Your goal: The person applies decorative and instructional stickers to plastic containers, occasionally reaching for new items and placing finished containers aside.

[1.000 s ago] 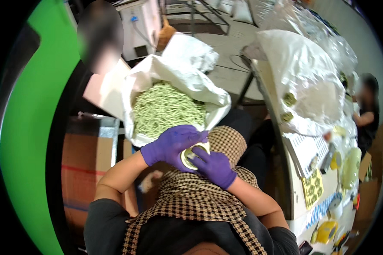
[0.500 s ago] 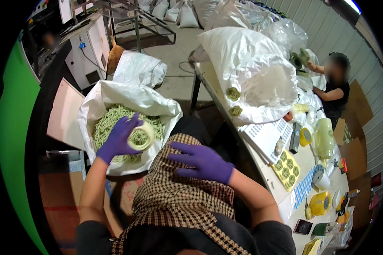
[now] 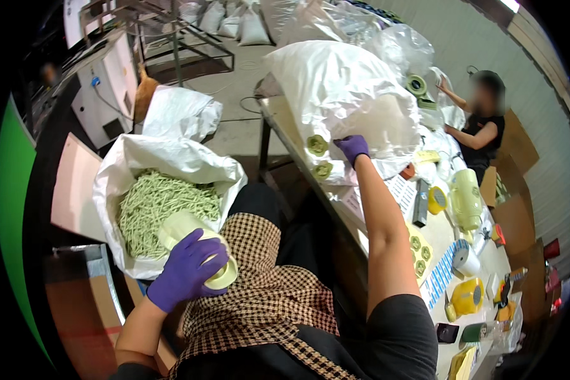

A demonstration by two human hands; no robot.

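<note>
My left hand (image 3: 193, 269), in a purple glove, is closed around a hollow pale green cylinder (image 3: 187, 227). The cylinder tilts toward my lap, at the near edge of an open white sack (image 3: 231, 180). Pale green short pieces (image 3: 164, 206) lie inside that sack. My right hand (image 3: 353, 148), also gloved in purple, is stretched out to a large white bag (image 3: 320, 76) on the table, at the bag's mouth. Its fingers are partly hidden, so any grip is unclear. Beside it, a green flower-shaped piece (image 3: 316, 145) sits against the bag, with a second flower-shaped piece (image 3: 322, 170) below.
On the table (image 3: 275, 111) to my right stand a pale green bottle-shaped item (image 3: 467, 199), a yellow tape dispenser (image 3: 467, 296), a white roll (image 3: 467, 261) and a phone-like dark item (image 3: 446, 332). A co-worker (image 3: 481, 130) works across the table. A cardboard box (image 3: 82, 301) stands at my left.
My right hand has moved from my lap up to the white bag on the table. My left hand has drawn the cylinder from over the sack toward me. The view has shifted right.
</note>
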